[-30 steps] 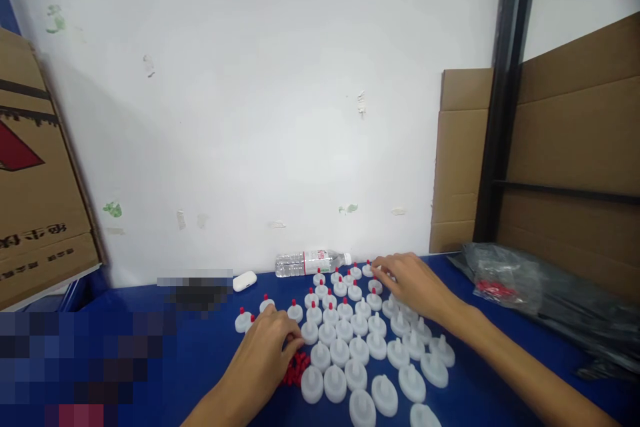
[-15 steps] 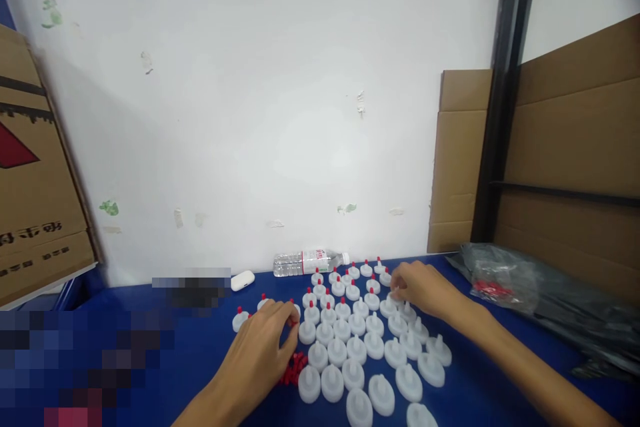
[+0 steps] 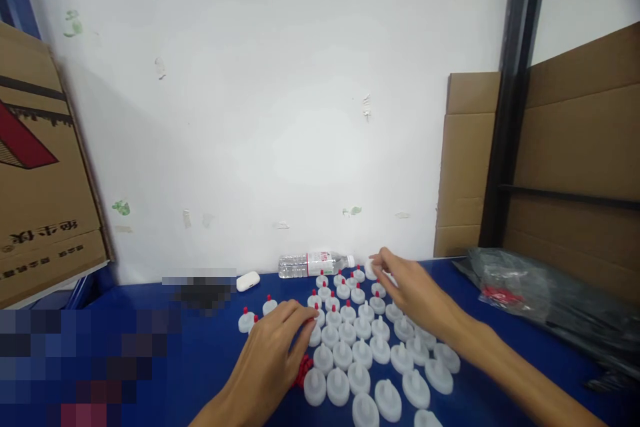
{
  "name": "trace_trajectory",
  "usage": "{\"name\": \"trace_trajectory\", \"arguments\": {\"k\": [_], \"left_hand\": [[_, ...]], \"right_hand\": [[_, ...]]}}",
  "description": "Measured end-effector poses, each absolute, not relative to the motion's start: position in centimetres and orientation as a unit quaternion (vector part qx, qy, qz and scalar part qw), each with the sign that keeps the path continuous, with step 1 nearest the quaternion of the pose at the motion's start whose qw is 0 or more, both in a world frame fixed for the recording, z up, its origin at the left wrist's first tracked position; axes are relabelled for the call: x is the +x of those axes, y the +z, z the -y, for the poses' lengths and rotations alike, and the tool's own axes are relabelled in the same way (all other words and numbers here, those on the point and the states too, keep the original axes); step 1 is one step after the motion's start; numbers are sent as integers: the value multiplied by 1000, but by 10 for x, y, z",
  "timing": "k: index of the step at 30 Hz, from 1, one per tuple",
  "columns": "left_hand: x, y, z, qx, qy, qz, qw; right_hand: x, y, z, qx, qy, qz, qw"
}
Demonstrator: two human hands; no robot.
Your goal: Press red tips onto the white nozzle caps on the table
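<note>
Dozens of white caps [image 3: 343,357], likely light, stiff, best held by the rim, mostly between left fingers [image 3: 298,315], curled, and right fingers [image 3: 392,263], near-pinched at one, either's hold unclear.

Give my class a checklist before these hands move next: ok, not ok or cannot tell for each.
1. Loose red tips near the left hand: ok, piled beside it.
2. Every white cap carries a red tip: not ok, nearest ones are bare.
3. Left hand gripping a red tip: cannot tell, too small.
4. Right hand clear of the white caps: not ok, it is at one.
5. Water bottle clear of both hands: ok, by the wall.
</note>
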State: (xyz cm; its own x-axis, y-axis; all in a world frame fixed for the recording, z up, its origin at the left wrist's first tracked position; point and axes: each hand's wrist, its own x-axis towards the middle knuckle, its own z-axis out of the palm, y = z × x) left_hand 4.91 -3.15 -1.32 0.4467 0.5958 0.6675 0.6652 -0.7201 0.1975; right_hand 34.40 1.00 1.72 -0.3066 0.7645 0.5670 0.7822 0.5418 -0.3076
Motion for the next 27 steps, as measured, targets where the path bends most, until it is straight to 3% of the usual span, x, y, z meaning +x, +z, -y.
{"name": "trace_trajectory", "arguments": {"k": [11, 27], "left_hand": [[64, -18, 48, -861, -428, 267, -64], [63, -24, 50, -870, -394, 295, 27]], "right_hand": [[290, -1, 36, -294, -61, 909, 288], [285, 3, 41, -289, -117, 894, 322]]}}
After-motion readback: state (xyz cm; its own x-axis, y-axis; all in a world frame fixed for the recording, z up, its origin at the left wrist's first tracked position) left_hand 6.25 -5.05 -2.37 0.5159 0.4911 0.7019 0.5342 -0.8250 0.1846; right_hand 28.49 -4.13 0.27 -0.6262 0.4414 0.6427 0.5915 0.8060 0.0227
